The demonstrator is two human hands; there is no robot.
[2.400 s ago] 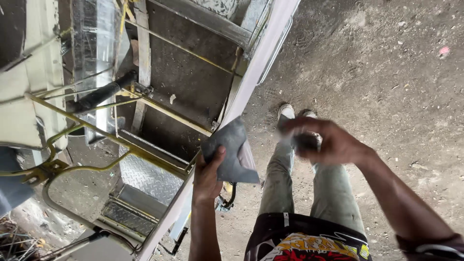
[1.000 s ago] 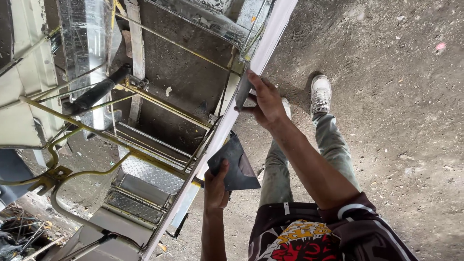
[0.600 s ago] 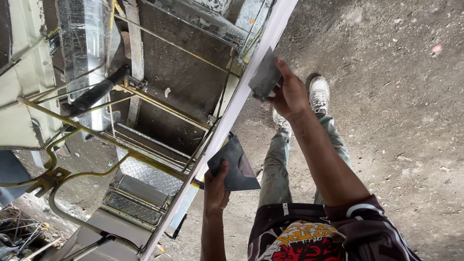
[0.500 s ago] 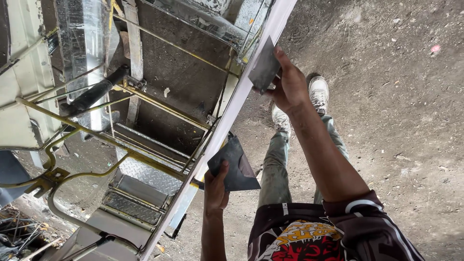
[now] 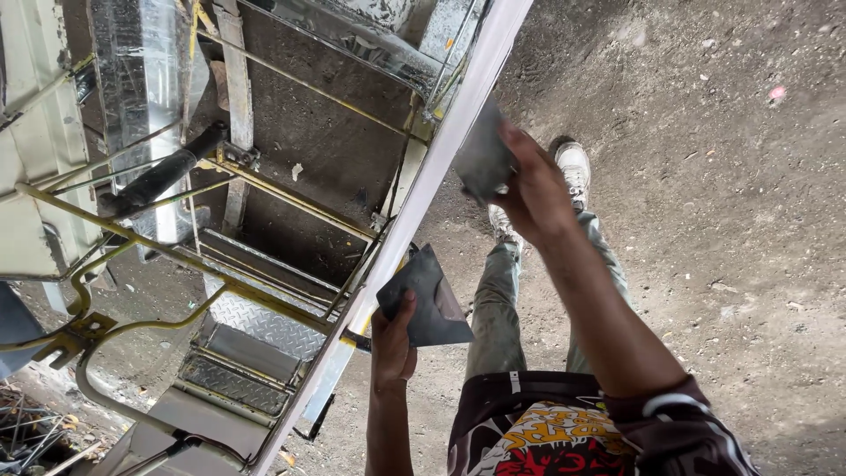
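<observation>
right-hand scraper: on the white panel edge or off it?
On it. The right hand presses the grey scraper blade against the white panel edge.

Dark grey sheets [image 5: 427, 304], a white rail [image 5: 423, 189], yellow bars [image 5: 291, 198], white shoes [image 5: 575, 166].

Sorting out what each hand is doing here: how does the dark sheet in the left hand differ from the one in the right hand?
The left hand pinches its dark sheet by a lower corner, low beside the white edge, so most of it shows as an angular shape. The right hand presses its dark sheet higher up against that edge, fingers covering part of it. Both look thin, flat and dark grey.
</observation>
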